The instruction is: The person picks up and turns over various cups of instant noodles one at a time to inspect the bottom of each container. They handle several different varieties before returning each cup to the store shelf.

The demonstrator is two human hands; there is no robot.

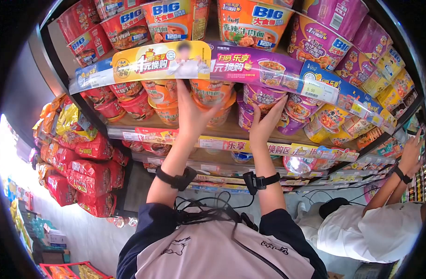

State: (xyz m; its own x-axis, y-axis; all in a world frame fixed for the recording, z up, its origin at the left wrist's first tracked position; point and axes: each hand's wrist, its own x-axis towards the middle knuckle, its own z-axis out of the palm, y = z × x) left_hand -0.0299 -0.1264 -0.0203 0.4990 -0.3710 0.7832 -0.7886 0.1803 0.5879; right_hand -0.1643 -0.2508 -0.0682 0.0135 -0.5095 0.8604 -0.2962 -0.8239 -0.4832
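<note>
In the head view both my arms reach up to a shelf of instant noodle cups. My right hand point(266, 118) has its fingers on a purple noodle cup point(264, 98) on the second shelf, under the purple price strip point(250, 63). My left hand point(193, 111) is raised with fingers apart, in front of the orange noodle cups point(213, 95) and just below the yellow strip point(152, 63); nothing is seen in it. More orange cups point(161, 95) stand left of it, and a purple cup point(300, 107) is right of my right hand.
Large noodle tubs point(257, 23) fill the upper shelf. Red noodle packets point(89, 174) hang at the left end. Another person point(361, 228) in a white shirt stands at the right, hands point(410, 156) raised toward the shelves. Lower shelves with price strips point(213, 144) run below my hands.
</note>
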